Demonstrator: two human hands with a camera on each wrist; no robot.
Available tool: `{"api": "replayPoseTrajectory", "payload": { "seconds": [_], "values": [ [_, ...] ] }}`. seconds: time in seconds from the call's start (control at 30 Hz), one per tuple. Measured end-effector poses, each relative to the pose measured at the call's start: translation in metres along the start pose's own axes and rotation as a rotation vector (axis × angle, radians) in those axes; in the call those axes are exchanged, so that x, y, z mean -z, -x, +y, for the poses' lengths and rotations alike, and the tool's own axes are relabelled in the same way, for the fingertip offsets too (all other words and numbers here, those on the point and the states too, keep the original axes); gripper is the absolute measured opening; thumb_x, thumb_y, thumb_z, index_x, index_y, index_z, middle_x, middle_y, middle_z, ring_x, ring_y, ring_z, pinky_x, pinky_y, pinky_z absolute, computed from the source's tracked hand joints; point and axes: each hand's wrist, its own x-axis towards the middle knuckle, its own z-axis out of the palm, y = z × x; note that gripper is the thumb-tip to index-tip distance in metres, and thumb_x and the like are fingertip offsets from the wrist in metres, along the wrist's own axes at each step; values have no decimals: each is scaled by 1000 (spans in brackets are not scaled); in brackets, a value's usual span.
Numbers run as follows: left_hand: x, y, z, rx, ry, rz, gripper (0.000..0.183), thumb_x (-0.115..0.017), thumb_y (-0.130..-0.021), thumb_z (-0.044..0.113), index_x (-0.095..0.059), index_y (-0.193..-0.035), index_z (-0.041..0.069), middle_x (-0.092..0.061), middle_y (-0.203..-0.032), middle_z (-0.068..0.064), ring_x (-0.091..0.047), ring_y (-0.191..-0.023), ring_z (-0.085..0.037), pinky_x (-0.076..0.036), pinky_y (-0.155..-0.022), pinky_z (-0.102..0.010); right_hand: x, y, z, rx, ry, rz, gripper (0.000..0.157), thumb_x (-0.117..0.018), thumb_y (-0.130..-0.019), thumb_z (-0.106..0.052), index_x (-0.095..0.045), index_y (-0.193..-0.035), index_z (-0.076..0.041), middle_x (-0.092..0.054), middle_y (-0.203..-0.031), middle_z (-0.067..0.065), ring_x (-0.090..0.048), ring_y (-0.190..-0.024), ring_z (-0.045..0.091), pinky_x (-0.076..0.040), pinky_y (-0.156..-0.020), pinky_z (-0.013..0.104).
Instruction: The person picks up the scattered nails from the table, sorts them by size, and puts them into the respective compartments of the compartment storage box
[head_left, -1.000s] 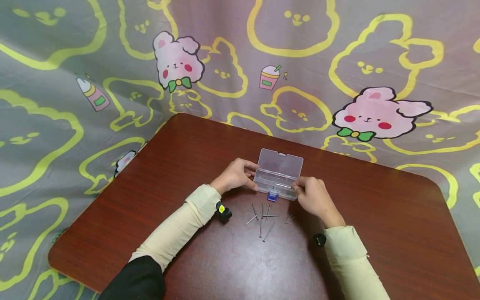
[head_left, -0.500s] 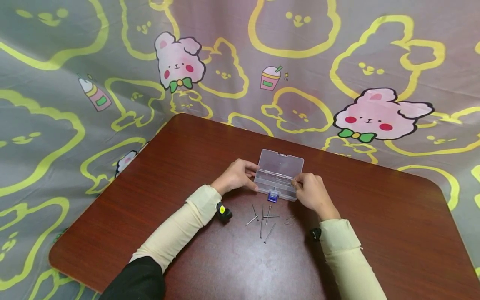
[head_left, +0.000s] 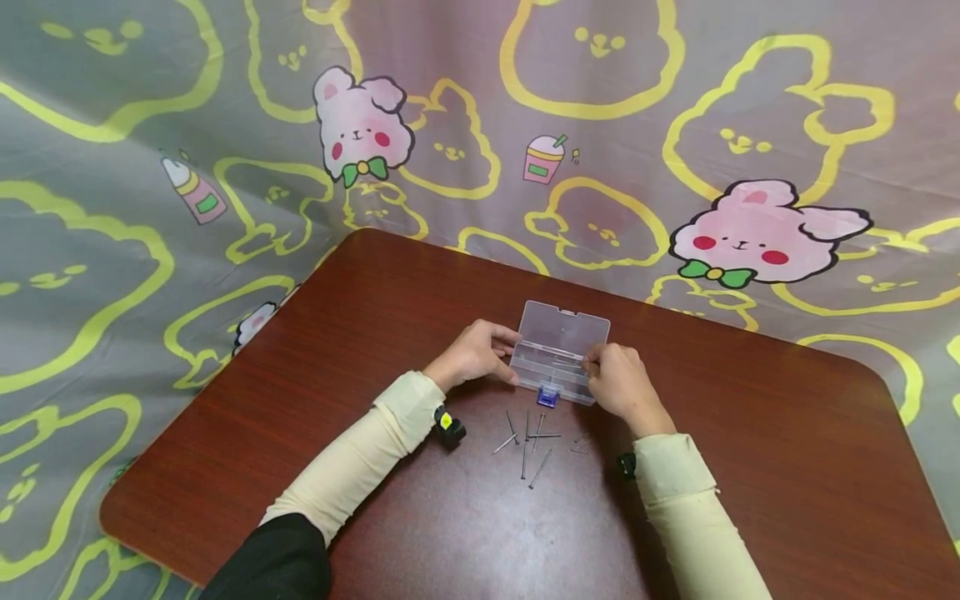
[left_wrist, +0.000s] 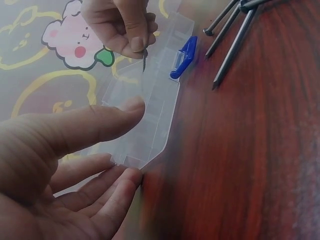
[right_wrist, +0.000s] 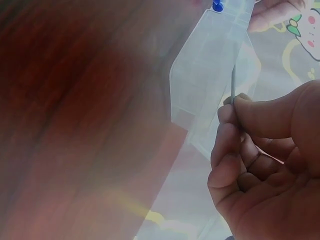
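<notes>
Between the two bare hands stands a clear plastic rectangular box with divided compartments [head_left: 531, 372], its clear hinged lid [head_left: 566, 323] raised on the side away from the person and its bright blue plastic latch [head_left: 547, 398] facing back toward them. At the box's near end for the left hand [head_left: 470, 350], thumb and fingers are spread apart, the fingertips touching that end; how firmly they press cannot be told. On the opposite end, the right hand [head_left: 621, 382] has its thumb and fingers together, pinching a slender gray metal nail [right_wrist: 233, 85]. This nail points from the right fingertips toward the left hand, over the compartments; whether it touches the box's floor cannot be made out.

Nearer the person than either hand, and between the forearms, lies a loose scatter of long gray metal nails [head_left: 523, 463], some crossing one another. To the right of them, just below the right hand, are several short, thin metal pieces [head_left: 580, 450], too small to make out clearly. Under both hands spreads a reddish-brown wood-grain tabletop [head_left: 375, 325]. Beyond the hands hangs a grayish fabric backdrop with yellow cartoon outlines [head_left: 450, 108].
</notes>
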Motion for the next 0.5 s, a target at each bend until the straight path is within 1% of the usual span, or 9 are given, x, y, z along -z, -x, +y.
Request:
{"api": "replayPoseTrajectory", "payload": {
  "seconds": [0.07, 0.17, 0.3, 0.5],
  "values": [
    [0, 0, 0, -1, -2, 3, 73, -94, -61, -4, -67, -128, 0, -69, -119, -12, -64, -107, -25, -54, -88, -28, 1, -1, 0, 11, 19, 5, 16, -58, -91, 3, -69, -80, -1, -58, -71, 7, -52, -66, 24, -47, -62, 39],
    [0, 0, 1, -3, -3, 5, 73, -94, -60, -4, -67, -128, 0, -69, -120, -13, -64, -107, -25, -54, -89, -28, 1, -2, -1, 30, 43, 16, 15, -58, -88, 4, -72, -85, 1, -63, -77, 9, -55, -69, 25, -51, -64, 42],
    [0, 1, 2, -6, -8, 4, 73, -95, -60, -3, -67, -128, 0, -69, -119, -14, -65, -107, -25, -54, -89, -28, 0, -2, -2, 49, 65, 23, 18, -57, -86, 6, -73, -85, 0, -63, -76, 10, -54, -69, 26, -50, -63, 42],
    [-1, 1, 2, -5, -16, 8, 73, -95, -60, -3, -68, -127, 0, -70, -117, -13, -65, -104, -23, -54, -88, -28, -5, -2, -3, 56, 79, 41, 17, -58, -88, 6, -74, -87, 0, -67, -82, 10, -57, -72, 26, -53, -66, 44]
  ]
}}
